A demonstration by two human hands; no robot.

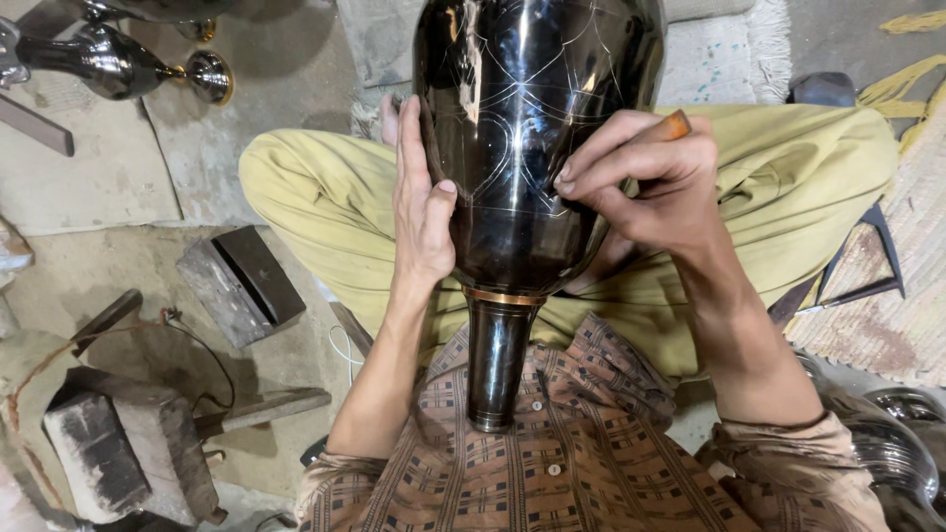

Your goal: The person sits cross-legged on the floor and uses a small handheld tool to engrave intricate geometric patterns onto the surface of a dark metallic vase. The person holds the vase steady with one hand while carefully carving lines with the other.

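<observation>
A large dark glossy metal vase (512, 128) with thin scratched line patterns lies across my lap, its narrow neck (496, 365) pointing toward my chest. My left hand (422, 197) lies flat against the vase's left side, steadying it. My right hand (645, 177) pinches a small tool with a wooden handle (675, 125), its tip pressed on the vase's surface near the engraved lines. A copper band rings the base of the neck.
Another dark metal vase with brass foot (118, 64) lies at top left. A metal block (241, 281) and a hammer-like wooden tool (128, 448) rest on the concrete floor at left. Metal dividers (862, 266) lie on a woven mat at right; shiny vessels (902, 443) sit at lower right.
</observation>
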